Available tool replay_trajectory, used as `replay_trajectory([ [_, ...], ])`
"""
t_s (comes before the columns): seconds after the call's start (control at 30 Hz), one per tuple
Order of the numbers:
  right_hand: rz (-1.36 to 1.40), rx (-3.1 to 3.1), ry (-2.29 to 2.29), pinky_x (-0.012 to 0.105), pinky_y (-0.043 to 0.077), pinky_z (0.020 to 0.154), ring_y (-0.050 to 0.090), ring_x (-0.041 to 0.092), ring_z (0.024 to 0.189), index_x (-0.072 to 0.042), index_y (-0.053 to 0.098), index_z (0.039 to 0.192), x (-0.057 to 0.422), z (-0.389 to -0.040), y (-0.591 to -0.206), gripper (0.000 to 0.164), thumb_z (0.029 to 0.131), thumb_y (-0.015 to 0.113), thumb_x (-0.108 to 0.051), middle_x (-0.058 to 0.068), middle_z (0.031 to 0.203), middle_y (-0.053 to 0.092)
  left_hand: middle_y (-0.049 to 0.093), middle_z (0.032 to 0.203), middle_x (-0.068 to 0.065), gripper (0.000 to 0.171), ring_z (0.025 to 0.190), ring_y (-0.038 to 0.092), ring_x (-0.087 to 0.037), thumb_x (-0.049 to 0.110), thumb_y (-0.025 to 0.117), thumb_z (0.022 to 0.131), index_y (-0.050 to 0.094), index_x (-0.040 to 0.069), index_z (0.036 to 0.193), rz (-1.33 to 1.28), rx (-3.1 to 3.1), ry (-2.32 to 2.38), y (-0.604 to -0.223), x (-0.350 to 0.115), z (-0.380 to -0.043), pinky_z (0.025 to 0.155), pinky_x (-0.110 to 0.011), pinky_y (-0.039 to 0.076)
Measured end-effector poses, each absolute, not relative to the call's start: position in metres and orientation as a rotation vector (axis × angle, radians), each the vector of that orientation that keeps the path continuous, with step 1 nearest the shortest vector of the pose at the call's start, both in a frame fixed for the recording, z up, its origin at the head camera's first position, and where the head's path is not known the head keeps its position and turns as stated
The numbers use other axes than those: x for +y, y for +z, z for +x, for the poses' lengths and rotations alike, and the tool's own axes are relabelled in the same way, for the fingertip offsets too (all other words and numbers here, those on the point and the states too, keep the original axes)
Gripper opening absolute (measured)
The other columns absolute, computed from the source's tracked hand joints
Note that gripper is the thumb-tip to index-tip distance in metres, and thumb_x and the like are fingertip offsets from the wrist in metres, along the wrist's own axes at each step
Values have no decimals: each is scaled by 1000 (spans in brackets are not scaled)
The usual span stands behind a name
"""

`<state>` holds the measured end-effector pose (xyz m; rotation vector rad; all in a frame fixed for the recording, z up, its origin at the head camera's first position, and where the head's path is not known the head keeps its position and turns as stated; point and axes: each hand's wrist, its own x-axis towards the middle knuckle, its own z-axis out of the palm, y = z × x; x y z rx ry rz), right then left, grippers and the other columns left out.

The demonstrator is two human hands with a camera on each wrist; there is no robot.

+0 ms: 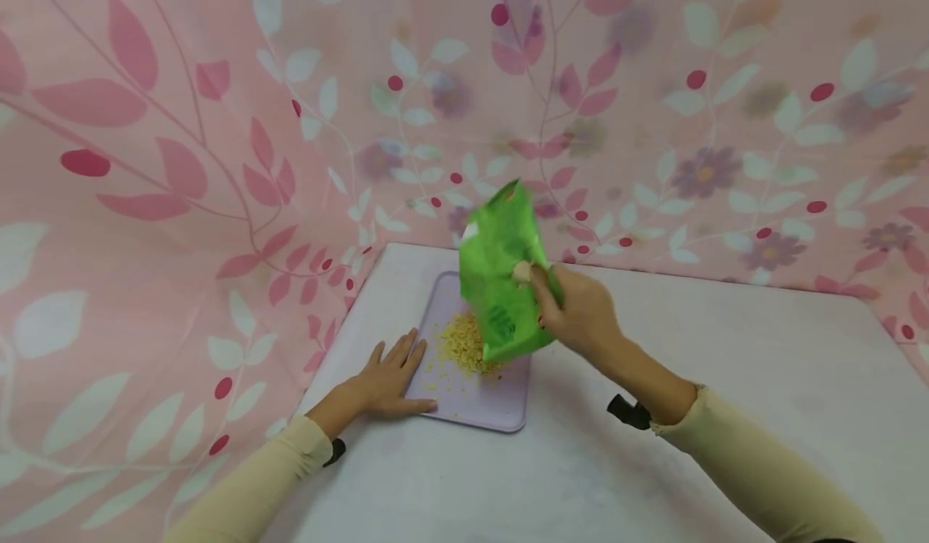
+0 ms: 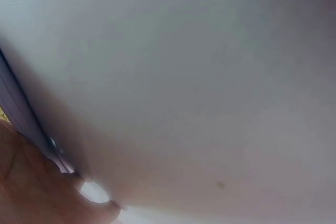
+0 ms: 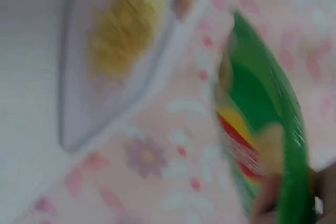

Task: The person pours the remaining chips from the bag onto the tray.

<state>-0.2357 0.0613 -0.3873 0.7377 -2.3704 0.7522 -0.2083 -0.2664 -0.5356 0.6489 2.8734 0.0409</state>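
A bright green snack packet (image 1: pixel 501 269) is gripped by my right hand (image 1: pixel 581 309), thumb on one face, above the far part of a lilac tray (image 1: pixel 486 414). In the right wrist view the green packet (image 3: pixel 262 98) shows a red and yellow printed band and is blurred. A heap of small yellow crumbly bits (image 1: pixel 464 343) lies on the tray, partly hidden behind the packet. My left hand (image 1: pixel 388 382) rests at the tray's left edge, fingers straight and spread. Close up, the left wrist view shows part of that hand (image 2: pixel 37 182) against the tray's side (image 2: pixel 21 103).
The tray stands on a white table (image 1: pixel 689 349). A pink floral cloth (image 1: pixel 617 107) hangs behind the table and along its left side. Black wrist-camera parts (image 1: pixel 628 412) show below the right wrist.
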Motion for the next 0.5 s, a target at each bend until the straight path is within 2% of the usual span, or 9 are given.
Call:
replay_trajectory([
  [0.1,791,-2485,678,20,26,39,32,4,43,-16,44,61,56,-227,-405,34,90,58,-27,-8,48,37,-4,156,-12,114,143,6,-28,88,28,69,3,10,149,648,2857,42,-536,-267,-206,108,-60,10],
  [0.2,765,-2516,652,21,25,38,32,6,41,-16,41,59,54,-222,-414,37,89,59,-27,-7,47,36,-4,156,-12,113,143,6,-29,88,28,70,3,10,149,656,2849,33,-536,-267,-205,108,-60,11],
  [0.5,788,-2570,623,20,27,40,34,6,42,-16,42,61,60,-230,-403,35,91,56,-28,-7,48,38,-3,156,-12,113,143,6,-28,87,31,70,4,11,149,636,2880,57,-537,-269,-207,109,-59,10],
])
